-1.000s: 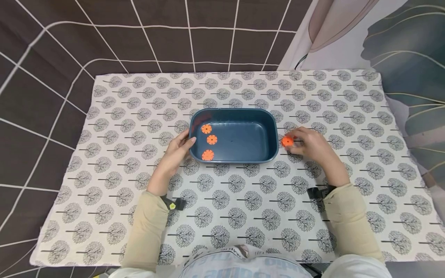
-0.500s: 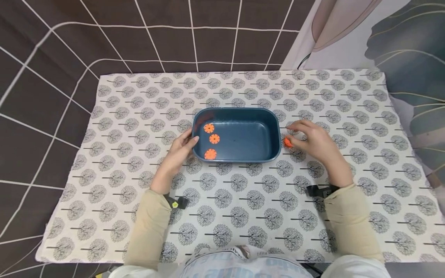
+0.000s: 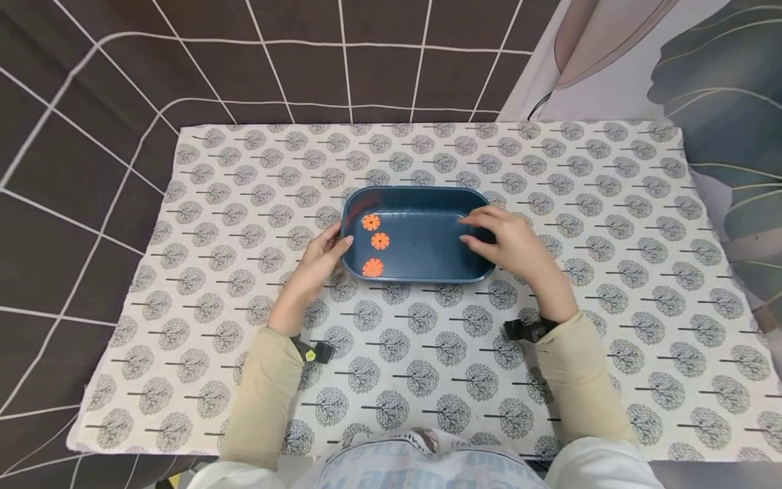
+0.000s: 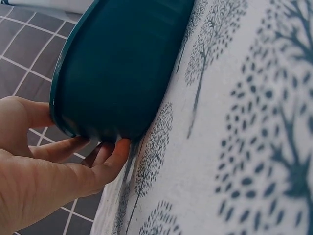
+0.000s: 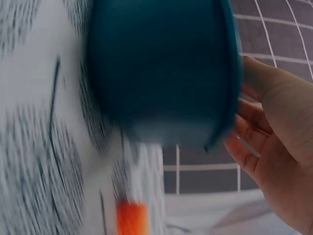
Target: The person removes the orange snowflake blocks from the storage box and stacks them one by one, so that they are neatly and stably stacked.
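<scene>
My left hand [image 3: 314,265] grips the left end of a dark blue plastic bin [image 3: 421,280], thumb over the rim and fingers against the outer wall. In the left wrist view that hand [image 4: 58,161] holds the bin's rounded end. Inside the bin, along its left side, lie orange notched discs [image 3: 380,241]. Above the bin's right end hovers my right hand [image 3: 510,241], thumb and fingers apart, nothing between them. Low in the right wrist view a blurred orange piece [image 5: 132,219] rests on the cloth outside the bin; in the head view the right hand hides it.
A white cloth with tree prints [image 3: 421,367] covers the table. Behind it hangs a dark curtain with white grid lines [image 3: 293,75], and a patterned curtain [image 3: 727,136] is at the right. Each wrist wears a black camera strap [image 3: 531,331].
The right hand has let go of the orange piece on the cloth right of the bin and moved left over the bin's right end. My left hand keeps its grip on the bin.
</scene>
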The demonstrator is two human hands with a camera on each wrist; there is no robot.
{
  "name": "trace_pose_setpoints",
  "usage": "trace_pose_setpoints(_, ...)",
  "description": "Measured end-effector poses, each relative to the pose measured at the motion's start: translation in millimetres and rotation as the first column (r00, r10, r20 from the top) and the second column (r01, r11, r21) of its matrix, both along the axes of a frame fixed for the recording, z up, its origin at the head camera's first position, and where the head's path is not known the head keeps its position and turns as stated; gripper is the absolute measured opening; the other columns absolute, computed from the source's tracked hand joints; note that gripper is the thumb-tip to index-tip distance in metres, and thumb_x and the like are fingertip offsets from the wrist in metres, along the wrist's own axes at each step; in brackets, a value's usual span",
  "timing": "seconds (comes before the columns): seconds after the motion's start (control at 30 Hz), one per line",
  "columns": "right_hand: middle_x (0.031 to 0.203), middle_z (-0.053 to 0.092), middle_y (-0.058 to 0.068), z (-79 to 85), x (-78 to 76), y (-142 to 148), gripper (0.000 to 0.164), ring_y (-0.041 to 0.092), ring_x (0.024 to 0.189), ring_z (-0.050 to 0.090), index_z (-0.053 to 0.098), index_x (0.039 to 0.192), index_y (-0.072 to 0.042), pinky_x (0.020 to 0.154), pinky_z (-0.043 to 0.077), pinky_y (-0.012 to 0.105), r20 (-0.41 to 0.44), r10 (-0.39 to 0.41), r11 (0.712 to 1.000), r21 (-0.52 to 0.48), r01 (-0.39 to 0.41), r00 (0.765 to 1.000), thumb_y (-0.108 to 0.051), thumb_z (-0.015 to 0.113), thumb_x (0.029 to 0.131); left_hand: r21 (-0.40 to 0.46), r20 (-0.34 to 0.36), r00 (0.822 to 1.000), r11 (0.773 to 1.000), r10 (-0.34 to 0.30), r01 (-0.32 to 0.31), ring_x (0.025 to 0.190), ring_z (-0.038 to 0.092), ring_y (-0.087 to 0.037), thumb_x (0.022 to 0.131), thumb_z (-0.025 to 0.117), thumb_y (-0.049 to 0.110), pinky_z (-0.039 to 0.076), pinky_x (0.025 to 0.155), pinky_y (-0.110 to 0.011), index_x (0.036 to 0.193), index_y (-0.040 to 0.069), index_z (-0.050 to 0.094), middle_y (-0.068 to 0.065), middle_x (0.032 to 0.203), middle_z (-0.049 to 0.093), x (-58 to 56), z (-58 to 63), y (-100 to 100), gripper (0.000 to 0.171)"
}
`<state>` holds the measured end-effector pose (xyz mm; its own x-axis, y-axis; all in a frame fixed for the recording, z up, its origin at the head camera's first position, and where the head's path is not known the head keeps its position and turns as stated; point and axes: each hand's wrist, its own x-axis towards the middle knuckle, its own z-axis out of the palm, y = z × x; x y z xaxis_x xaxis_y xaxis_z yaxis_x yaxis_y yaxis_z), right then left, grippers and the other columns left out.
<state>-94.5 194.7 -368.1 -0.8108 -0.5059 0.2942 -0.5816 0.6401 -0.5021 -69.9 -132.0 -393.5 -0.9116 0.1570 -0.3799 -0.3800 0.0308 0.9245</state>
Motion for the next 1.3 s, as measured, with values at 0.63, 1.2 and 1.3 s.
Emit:
trace_pose_setpoints(0.63, 0.116, 0.06, 0.008, -12.3, -8.1, -67, 0.036, 0.024, 0.107, 0.058, 0.065, 0.117, -0.009, 0.089, 0.05, 0.04, 0.16, 0.137, 0.98, 0.123, -0.158, 0.977, -0.021, 0.071, 0.084, 0.035, -0.002, 1.0, 0.999, -0.002, 0.002, 0.116, 0.051, -0.028, 0.098, 0.047, 0.017, 0.05, 0.093, -0.035, 0.147, 0.014, 0.03, -0.012, 0.136, 0.045, 0.2, -2.8, 1, 0.052)
trace_pose_setpoints(1.2, 0.114, 0.063, 0.005, -15.8, -14.2, -117, 0.039, 0.02, 0.106, 0.059, 0.066, 0.114, -0.01, 0.094, 0.047, 0.034, 0.268, 0.261, 0.928, 0.197, -0.318, 0.927, -0.019, 0.077, 0.078, 0.042, 0.009, 1.0, 0.999, 0.0, 0.0, 0.117, 0.052, -0.029, 0.098, 0.047, 0.018, 0.048, 0.096, -0.036, 0.148, 0.015, 0.026, -0.012, 0.14, 0.042, -0.7, -3.6, -1, 0.054)
trace_pose_setpoints(1.3, 0.12, 0.061, 0.007, -11.6, -13.7, -128, 0.038, 0.023, 0.112, 0.056, 0.066, 0.115, -0.01, 0.099, 0.044, 0.037, 0.288, 0.269, 0.905, 0.252, -0.343, 0.919, -0.016, 0.075, 0.079, 0.04, 0.014, 1.0, 0.999, -0.006, 0.005, 0.117, 0.052, -0.029, 0.098, 0.047, 0.019, 0.048, 0.096, -0.037, 0.148, 0.016, 0.026, -0.012, 0.139, 0.043, 0.4, -1.9, -1, 0.054)
